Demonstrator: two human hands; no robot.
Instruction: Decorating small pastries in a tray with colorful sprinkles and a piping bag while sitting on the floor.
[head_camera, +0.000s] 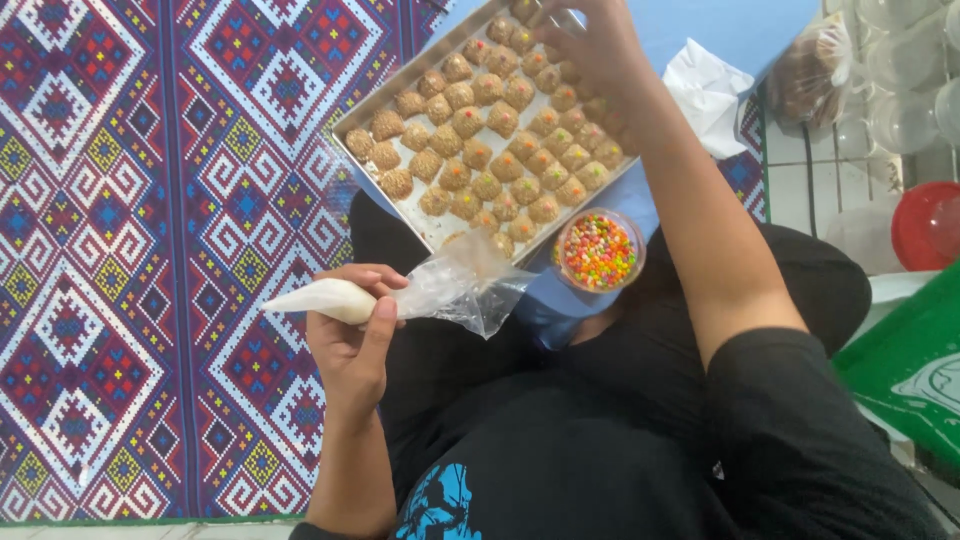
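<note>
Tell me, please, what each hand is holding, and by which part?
The left hand grips a white-filled piping bag around its middle. The right hand reaches over the tray; whether it holds anything cannot be told.

Black short-sleeved shirt (800, 440) with a blue print (440, 505), dark trousers (450, 370).

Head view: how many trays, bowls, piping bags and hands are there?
Rectangular metal baking tray of round brown cookies: 1
Small round bowl of multicoloured sprinkles: 1
Clear plastic piping bag of white icing: 1
Left hand: 1
Right hand: 1
Total: 5
</note>
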